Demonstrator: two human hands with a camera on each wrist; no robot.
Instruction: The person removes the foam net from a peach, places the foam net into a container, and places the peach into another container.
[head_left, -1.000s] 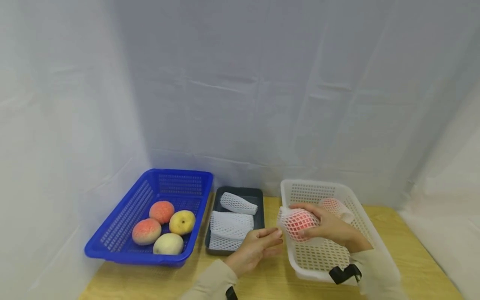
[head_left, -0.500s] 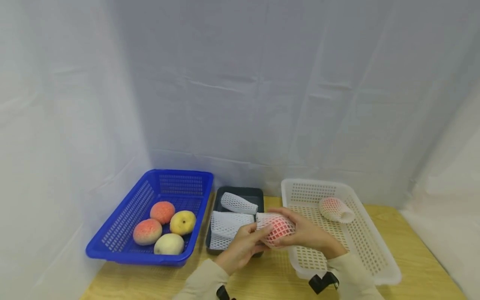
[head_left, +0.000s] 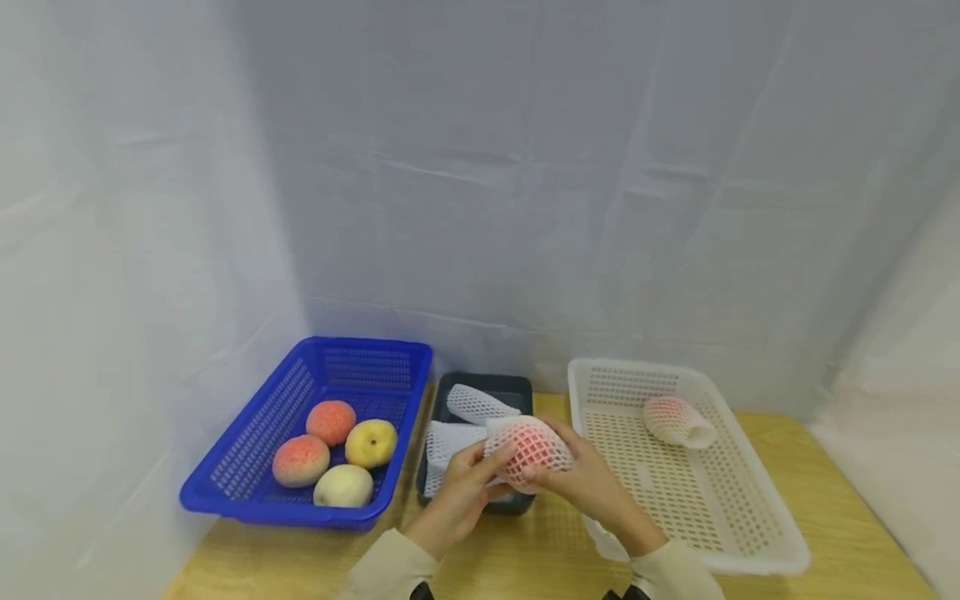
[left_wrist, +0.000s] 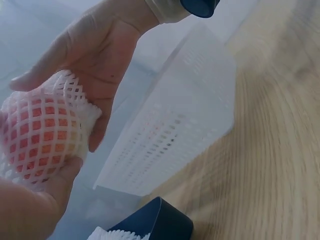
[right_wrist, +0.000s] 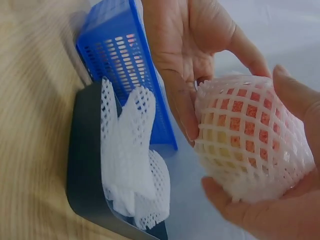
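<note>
A pink-red peach in a white foam net [head_left: 528, 450] is held between both hands above the front of the dark tray [head_left: 512, 387]. My right hand [head_left: 592, 487] grips its right side, with the thumb toward me. From the left, my left hand [head_left: 459, 498] holds the net's end, thumb on the near side. The right wrist view shows the left hand [right_wrist: 185, 45] at one end of the net and the right hand's thumb [right_wrist: 295, 95] over the peach. Flat foam nets [head_left: 480, 405] lie in the tray, partly hidden by the hands.
Left of the tray stands a blue basket [head_left: 258, 510] with two pinkish peaches [head_left: 302, 461], a yellow fruit [head_left: 371, 443] and a pale fruit [head_left: 343, 486]. On the right, a white basket [head_left: 759, 461] contains another netted peach [head_left: 675, 421]. A white sheet hangs behind the wooden table [head_left: 300, 567].
My right hand has carried the netted peach left from over the white basket to the tray's front. My left hand, free a second ago, has taken hold of the net's end.
</note>
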